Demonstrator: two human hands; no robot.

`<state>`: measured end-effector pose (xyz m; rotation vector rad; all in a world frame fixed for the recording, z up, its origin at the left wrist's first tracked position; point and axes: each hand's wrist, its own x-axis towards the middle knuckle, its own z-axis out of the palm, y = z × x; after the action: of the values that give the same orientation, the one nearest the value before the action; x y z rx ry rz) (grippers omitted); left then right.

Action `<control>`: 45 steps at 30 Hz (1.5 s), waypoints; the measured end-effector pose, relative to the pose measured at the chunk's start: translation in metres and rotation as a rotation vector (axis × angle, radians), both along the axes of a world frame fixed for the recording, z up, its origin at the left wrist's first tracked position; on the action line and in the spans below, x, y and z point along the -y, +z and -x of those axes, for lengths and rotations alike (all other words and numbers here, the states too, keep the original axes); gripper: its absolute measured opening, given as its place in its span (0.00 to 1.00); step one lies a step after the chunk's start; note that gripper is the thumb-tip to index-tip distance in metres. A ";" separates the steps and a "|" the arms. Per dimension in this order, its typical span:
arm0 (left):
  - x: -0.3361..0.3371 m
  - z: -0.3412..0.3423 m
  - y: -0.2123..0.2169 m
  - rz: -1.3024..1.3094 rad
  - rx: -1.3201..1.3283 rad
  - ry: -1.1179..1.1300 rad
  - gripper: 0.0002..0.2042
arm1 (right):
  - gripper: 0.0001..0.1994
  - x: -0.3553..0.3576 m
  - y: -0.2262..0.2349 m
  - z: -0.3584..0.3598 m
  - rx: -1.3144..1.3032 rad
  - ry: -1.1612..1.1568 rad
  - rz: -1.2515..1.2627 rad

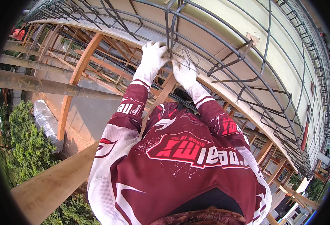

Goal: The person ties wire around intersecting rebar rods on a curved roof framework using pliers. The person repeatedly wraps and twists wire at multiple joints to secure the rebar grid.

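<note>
Both my hands wear white gloves and reach up to a steel rebar cage point(225, 56) lying along a pale formwork panel point(247, 22). My left hand point(152, 54) is closed around a pair of upright bars point(169, 26) at the cage's near edge. My right hand point(183, 73) sits just beside it, fingers pinched on a thin looped tie wire point(189, 56) at the same crossing. Dark red and white sleeves cover both forearms.
Wooden scaffold beams point(76, 71) and braces run below the cage on the left. A round pole point(41, 85) crosses horizontally. Below lie a wide timber plank point(52, 183), green bushes point(26, 150) and a white sack point(46, 120). A red-handled tool point(305, 135) hangs on the cage at right.
</note>
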<state>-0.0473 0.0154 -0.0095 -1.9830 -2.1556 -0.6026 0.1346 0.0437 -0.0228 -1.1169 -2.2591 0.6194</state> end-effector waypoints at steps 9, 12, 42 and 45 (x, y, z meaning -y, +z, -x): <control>-0.022 0.018 0.013 0.212 0.005 -0.231 0.22 | 0.16 0.000 -0.001 -0.002 -0.054 -0.009 0.060; -0.028 0.018 0.017 0.244 0.150 -0.280 0.21 | 0.14 -0.001 -0.001 -0.001 -0.020 0.001 0.046; -0.038 0.018 -0.010 0.224 0.098 -0.260 0.10 | 0.17 -0.023 0.036 -0.010 0.012 0.059 -0.340; -0.035 0.017 -0.003 0.197 0.095 -0.269 0.09 | 0.19 -0.027 0.042 -0.012 -0.087 0.144 -0.274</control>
<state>-0.0647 0.0502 -0.0126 -2.4210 -2.0878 -0.5483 0.1469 0.0704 0.0194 -0.7856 -2.2790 0.3888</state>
